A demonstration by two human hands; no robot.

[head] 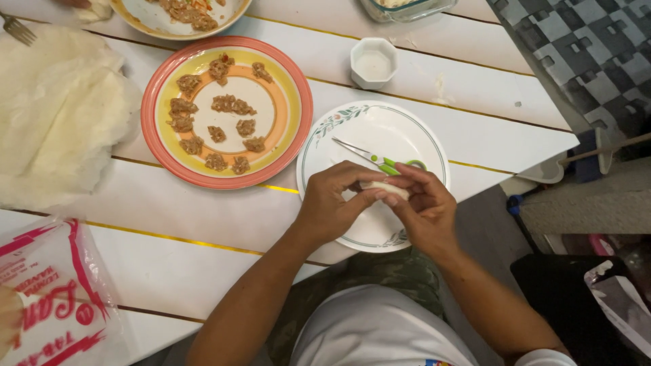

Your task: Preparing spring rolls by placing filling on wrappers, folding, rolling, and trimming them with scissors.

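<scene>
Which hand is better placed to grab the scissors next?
Right, probably. The scissors lie on the white plate, their green handles just above the right hand. The left hand sits farther off; both pinch the pale roll.

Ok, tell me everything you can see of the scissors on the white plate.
The scissors are small, with thin silver metal blades and green plastic handles. They lie flat and shut on the white plate, tips pointing up-left, handles toward the right rim. Nothing grips them; the right hand sits just below the handles.
</scene>
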